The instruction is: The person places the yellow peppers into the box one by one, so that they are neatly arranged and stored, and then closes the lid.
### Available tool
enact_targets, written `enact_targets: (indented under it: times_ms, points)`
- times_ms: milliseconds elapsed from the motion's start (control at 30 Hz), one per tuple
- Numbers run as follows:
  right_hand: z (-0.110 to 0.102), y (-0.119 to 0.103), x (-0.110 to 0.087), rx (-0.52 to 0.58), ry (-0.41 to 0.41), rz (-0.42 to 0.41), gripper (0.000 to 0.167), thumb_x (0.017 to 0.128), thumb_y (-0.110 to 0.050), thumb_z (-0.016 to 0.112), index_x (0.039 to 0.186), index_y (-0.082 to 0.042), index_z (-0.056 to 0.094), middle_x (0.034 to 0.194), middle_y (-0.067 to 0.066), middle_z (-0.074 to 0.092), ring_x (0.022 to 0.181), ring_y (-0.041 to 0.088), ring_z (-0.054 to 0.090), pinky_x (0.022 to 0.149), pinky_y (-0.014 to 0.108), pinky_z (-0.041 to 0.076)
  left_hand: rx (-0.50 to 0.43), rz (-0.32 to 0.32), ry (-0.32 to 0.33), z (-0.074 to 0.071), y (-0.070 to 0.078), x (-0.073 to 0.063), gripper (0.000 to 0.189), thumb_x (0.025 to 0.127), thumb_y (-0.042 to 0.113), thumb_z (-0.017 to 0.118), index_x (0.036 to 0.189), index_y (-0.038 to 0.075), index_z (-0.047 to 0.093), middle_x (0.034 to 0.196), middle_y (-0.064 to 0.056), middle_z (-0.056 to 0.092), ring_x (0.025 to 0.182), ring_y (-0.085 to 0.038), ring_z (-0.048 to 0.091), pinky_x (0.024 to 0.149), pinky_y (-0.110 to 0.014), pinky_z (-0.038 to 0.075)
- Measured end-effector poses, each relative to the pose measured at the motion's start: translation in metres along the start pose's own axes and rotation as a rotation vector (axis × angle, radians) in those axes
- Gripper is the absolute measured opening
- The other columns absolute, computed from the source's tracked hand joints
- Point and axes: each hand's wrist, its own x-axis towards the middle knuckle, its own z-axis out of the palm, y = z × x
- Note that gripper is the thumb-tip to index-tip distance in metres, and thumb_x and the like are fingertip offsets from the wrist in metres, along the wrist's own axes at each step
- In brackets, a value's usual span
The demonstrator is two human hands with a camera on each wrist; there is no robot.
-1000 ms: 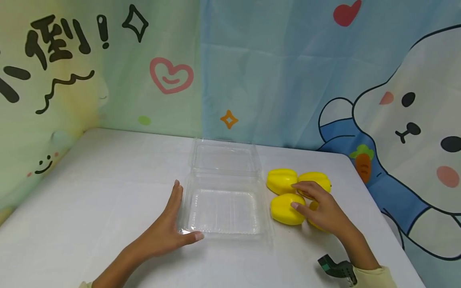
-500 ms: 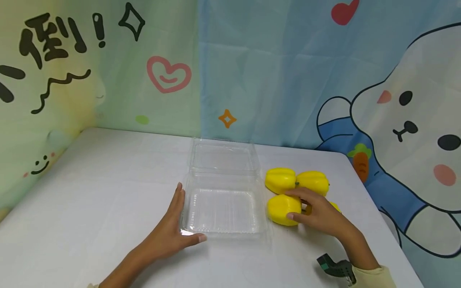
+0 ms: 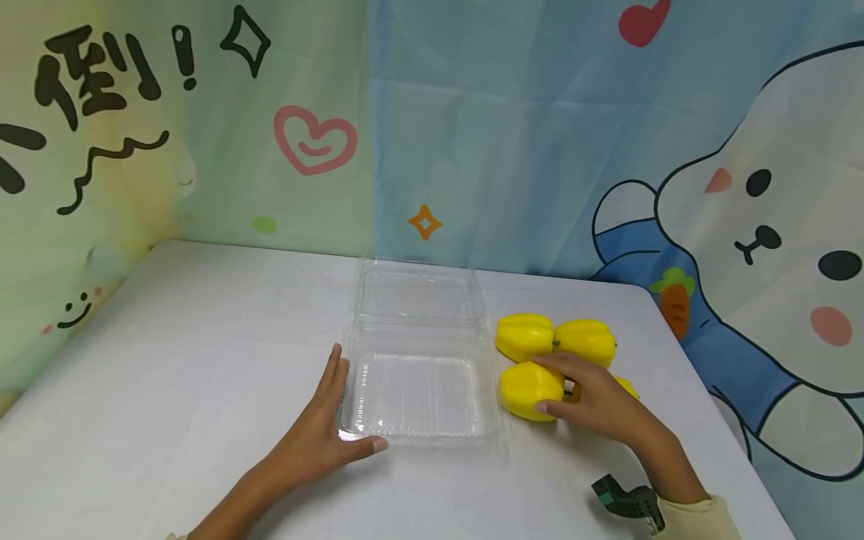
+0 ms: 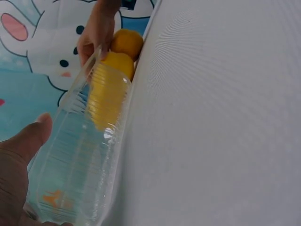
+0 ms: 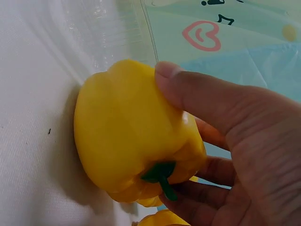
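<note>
My right hand [image 3: 597, 397] grips a yellow bell pepper [image 3: 529, 391], thumb on its near side and fingers on the far side. Its green stem [image 5: 162, 178] points back toward the palm in the right wrist view. My left hand [image 3: 309, 439] lies along the left side of a clear plastic clamshell container [image 3: 418, 397], fingers straight and thumb spread along the front edge. The container stands open with its lid [image 3: 418, 292] folded back; nothing lies in it.
Two more yellow peppers sit behind the gripped one, a left one [image 3: 524, 337] and a right one [image 3: 586, 342]. Another pepper [image 3: 628, 387] is mostly hidden behind my right hand. A printed cloth backdrop [image 3: 472, 135] rises behind the white table [image 3: 202, 337].
My right hand has moved slightly left from over the peppers and taken hold of the front left one. My left hand stays beside the container.
</note>
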Motion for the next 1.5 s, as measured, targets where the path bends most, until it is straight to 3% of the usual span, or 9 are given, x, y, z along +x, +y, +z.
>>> enact_targets:
  times_ms: [367, 633, 1100, 1333, 1500]
  points:
    - [-0.004, -0.005, -0.001, -0.052, 0.051, 0.004, 0.067, 0.081, -0.040, 0.079, 0.135, -0.006, 0.057, 0.133, 0.015, 0.057, 0.114, 0.032, 0.055, 0.089, 0.052, 0.050, -0.013, -0.019, -0.006, 0.001, 0.002, 0.000, 0.126, 0.071, 0.053, 0.083, 0.156, 0.004, 0.003, 0.160, 0.009, -0.015, 0.146, -0.025, 0.003, 0.112, -0.052, 0.020]
    - [-0.009, -0.012, -0.004, -0.074, 0.118, 0.040, 0.066, 0.081, -0.030, 0.081, 0.137, -0.005, 0.055, 0.135, 0.020, 0.053, 0.115, 0.036, 0.054, 0.091, 0.054, 0.049, -0.004, -0.030, -0.009, 0.001, 0.002, -0.001, 0.126, 0.072, 0.055, 0.081, 0.156, 0.004, 0.002, 0.160, 0.010, -0.016, 0.146, -0.025, 0.002, 0.113, -0.053, 0.019]
    - [-0.019, -0.020, -0.009, -0.047, 0.230, 0.005, 0.064, 0.084, -0.027, 0.079, 0.139, -0.007, 0.052, 0.134, 0.013, 0.055, 0.117, 0.032, 0.053, 0.093, 0.054, 0.047, 0.007, -0.030, -0.010, 0.002, 0.002, 0.000, 0.126, 0.072, 0.057, 0.080, 0.155, 0.002, 0.002, 0.160, 0.010, -0.016, 0.146, -0.025, 0.003, 0.112, -0.053, 0.020]
    - [-0.017, -0.024, -0.009, -0.028, 0.261, -0.069, 0.063, 0.082, -0.021, 0.081, 0.137, -0.006, 0.054, 0.132, 0.014, 0.056, 0.114, 0.032, 0.056, 0.087, 0.047, 0.051, 0.004, -0.031, -0.010, 0.003, 0.002, 0.001, 0.127, 0.071, 0.057, 0.081, 0.155, 0.003, 0.002, 0.160, 0.009, -0.016, 0.146, -0.027, 0.005, 0.112, -0.054, 0.021]
    - [-0.017, -0.031, -0.007, -0.019, 0.306, -0.109, 0.061, 0.081, -0.014, 0.081, 0.136, -0.005, 0.056, 0.130, 0.013, 0.058, 0.111, 0.030, 0.057, 0.089, 0.019, 0.047, 0.003, -0.037, -0.010, 0.002, 0.002, 0.000, 0.127, 0.071, 0.056, 0.081, 0.156, 0.004, 0.002, 0.160, 0.010, -0.016, 0.146, -0.026, 0.004, 0.112, -0.053, 0.020]
